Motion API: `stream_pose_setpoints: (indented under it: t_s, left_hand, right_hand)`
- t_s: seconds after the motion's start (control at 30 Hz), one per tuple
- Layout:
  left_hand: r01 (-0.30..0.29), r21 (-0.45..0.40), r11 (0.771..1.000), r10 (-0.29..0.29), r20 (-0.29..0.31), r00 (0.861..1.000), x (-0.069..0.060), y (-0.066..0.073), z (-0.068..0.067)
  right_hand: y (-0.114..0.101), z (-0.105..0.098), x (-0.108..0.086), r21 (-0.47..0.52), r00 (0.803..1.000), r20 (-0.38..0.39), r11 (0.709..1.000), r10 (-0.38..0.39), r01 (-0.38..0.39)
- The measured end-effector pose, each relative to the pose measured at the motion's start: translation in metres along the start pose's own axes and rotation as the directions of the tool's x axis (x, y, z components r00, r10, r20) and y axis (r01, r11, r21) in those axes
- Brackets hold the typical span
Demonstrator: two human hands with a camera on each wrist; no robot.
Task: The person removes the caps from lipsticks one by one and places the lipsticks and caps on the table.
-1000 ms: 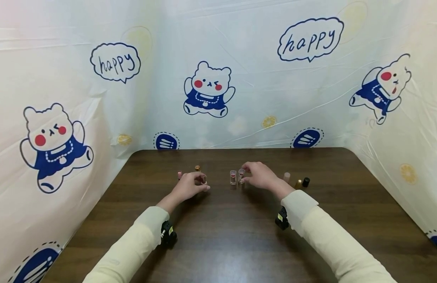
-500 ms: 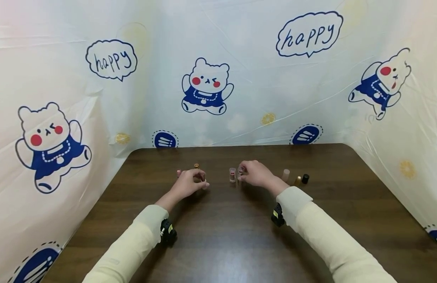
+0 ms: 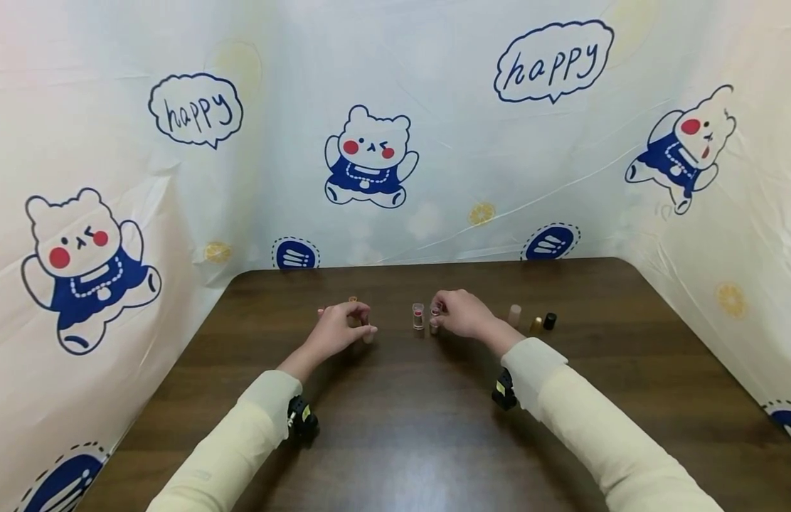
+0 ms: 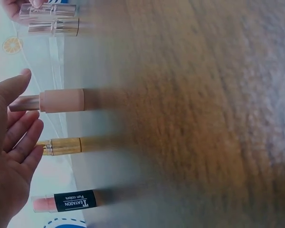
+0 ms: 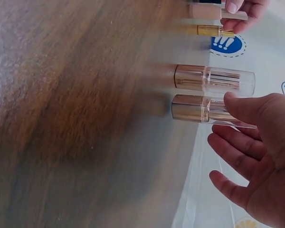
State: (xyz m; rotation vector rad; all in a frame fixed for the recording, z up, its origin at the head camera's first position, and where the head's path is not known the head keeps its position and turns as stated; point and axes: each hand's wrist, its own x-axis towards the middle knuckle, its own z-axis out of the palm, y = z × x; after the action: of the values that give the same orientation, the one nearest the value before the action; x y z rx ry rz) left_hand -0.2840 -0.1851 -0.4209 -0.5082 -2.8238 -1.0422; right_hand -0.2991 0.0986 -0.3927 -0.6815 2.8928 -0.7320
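We see the left hand point(image 3: 336, 331) curved loosely about a pale lipstick point(image 4: 62, 100), which is upright on the brown table point(image 3: 395, 405); its thumb and fingers lie to either side of the metal tube, and we cannot tell whether they grip it. We find the right hand point(image 5: 270, 152) pinching a clear-capped lipstick point(image 5: 190, 108) near its top, also upright on the wood, with a matching lipstick point(image 5: 190, 77) just beside it, toward the left hand. Near the left hand we make out a gold lipstick point(image 4: 66, 146) and a black lipstick point(image 4: 75, 201) with lettering. Beyond the right hand we have a pale cylinder point(image 3: 514, 315), a gold cylinder point(image 3: 536, 325) and a black cylinder point(image 3: 550, 321), close together.
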Motion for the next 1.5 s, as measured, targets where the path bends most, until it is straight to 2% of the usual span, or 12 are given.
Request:
stream_pose_setpoints:
  t_s: [0.23,0.5,0.7,0.9,1.17,1.5]
  left_hand:
    - [-0.034,-0.008,0.999,0.033,-0.065,0.997,-0.005,0.006,-0.003]
    - [-0.103,0.038,0.994,0.106,-0.115,0.988,-0.004,0.030,-0.004]
    - [-0.181,0.038,0.983,0.183,-0.064,0.981,-0.002,0.046,0.002]
    - [-0.250,0.038,0.967,0.252,-0.055,0.966,-0.002,0.050,0.010]
    - [-0.281,-0.012,0.960,0.281,0.003,0.960,-0.004,0.055,0.019]
    - [-0.340,-0.116,0.933,0.350,0.082,0.933,-0.008,0.059,0.035]
  right_hand:
    - [-0.001,-0.003,-0.009,0.015,1.000,-0.012,1.000,-0.011,0.011]
    - [-0.009,-0.014,-0.020,-0.007,0.997,-0.036,0.998,-0.066,0.066]
    - [-0.014,-0.021,-0.030,-0.025,0.993,-0.061,0.995,-0.103,0.101]
    - [-0.021,-0.023,-0.038,-0.026,0.990,-0.059,0.992,-0.127,0.126]
    - [-0.027,-0.023,-0.044,0.016,0.983,-0.070,0.986,-0.167,0.169]
    - [-0.030,-0.017,-0.050,0.067,0.974,-0.084,0.974,-0.212,0.218]
